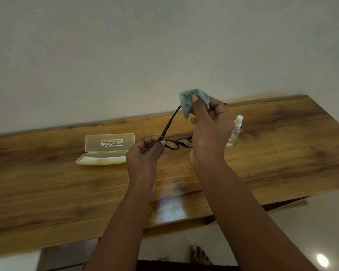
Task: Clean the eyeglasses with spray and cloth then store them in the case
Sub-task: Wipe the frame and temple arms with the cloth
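My left hand (145,151) pinches the black thin-framed eyeglasses (176,143) at the hinge, steadying them while my right hand (209,132) clamps the crumpled blue-grey cloth (186,100) around one arm tip.

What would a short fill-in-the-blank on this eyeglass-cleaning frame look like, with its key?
1. The right hand holds a blue-grey ____ around one temple of the eyeglasses.
2. The left hand pinches the frame near its ____.
3. The case on the table lies ____.
4. The spray bottle stands ____ the right hand.

Missing words: cloth; hinge; open; behind
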